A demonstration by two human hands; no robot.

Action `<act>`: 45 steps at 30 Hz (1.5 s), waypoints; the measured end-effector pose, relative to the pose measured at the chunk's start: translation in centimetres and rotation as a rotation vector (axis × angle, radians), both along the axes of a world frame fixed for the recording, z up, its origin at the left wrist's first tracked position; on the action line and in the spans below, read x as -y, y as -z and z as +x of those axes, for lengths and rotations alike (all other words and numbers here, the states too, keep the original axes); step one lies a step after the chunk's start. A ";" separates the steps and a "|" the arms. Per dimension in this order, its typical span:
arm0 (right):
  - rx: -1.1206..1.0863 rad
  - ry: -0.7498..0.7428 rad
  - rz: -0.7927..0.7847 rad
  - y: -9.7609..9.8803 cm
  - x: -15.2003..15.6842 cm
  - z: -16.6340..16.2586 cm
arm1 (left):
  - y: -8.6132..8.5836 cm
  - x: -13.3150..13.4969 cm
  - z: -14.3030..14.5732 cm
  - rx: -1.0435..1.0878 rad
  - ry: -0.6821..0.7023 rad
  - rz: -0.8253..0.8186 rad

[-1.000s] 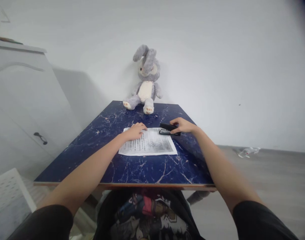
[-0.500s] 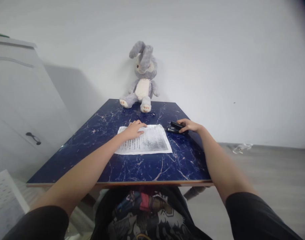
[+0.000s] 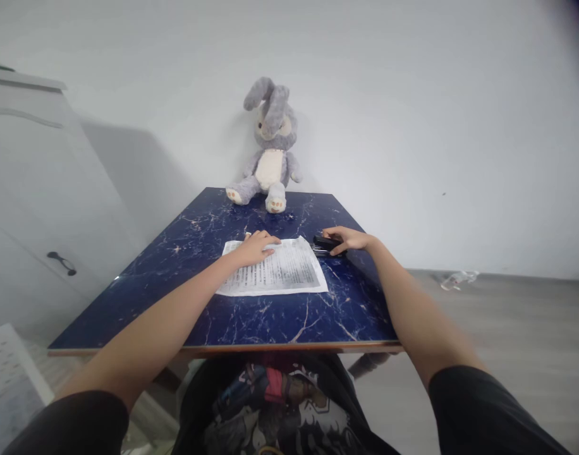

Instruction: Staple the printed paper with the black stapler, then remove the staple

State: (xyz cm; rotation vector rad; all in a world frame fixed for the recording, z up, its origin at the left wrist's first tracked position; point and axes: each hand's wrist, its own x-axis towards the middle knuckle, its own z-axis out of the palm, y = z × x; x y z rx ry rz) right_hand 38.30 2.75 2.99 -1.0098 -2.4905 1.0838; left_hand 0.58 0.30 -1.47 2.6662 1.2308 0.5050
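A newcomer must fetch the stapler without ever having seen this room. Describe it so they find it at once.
Start at the dark blue marbled table with a plush rabbit at its far edge. A printed sheet lies on it under the left hand; the stapler sits at the sheet's far right corner, held by the right hand. It is the only small black thing there.

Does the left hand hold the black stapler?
No, the left hand lies flat on the printed sheet, and it is the right hand that grasps the black stapler.
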 end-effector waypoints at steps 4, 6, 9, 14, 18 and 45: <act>0.001 -0.036 0.010 -0.4 0.4 -0.8 | 0.0 -0.1 -0.1 0.029 0.020 -0.006; 0.010 -0.043 0.033 -0.6 0.5 -1.1 | 0.0 -0.1 -0.1 0.035 0.043 -0.008; 0.047 -0.040 0.084 -0.9 0.7 -1.3 | 0.0 -0.1 -0.2 0.053 0.071 -0.012; 0.088 -0.042 0.148 -1.2 0.6 -1.2 | -0.7 0.5 -0.2 0.057 0.083 -0.018; 0.075 -0.048 0.136 -1.2 0.7 -1.7 | -1.3 2.0 1.1 0.002 0.190 0.016; 0.141 -0.064 0.190 -2.6 2.0 -3.2 | -1.9 4.5 4.1 -0.203 0.322 -0.151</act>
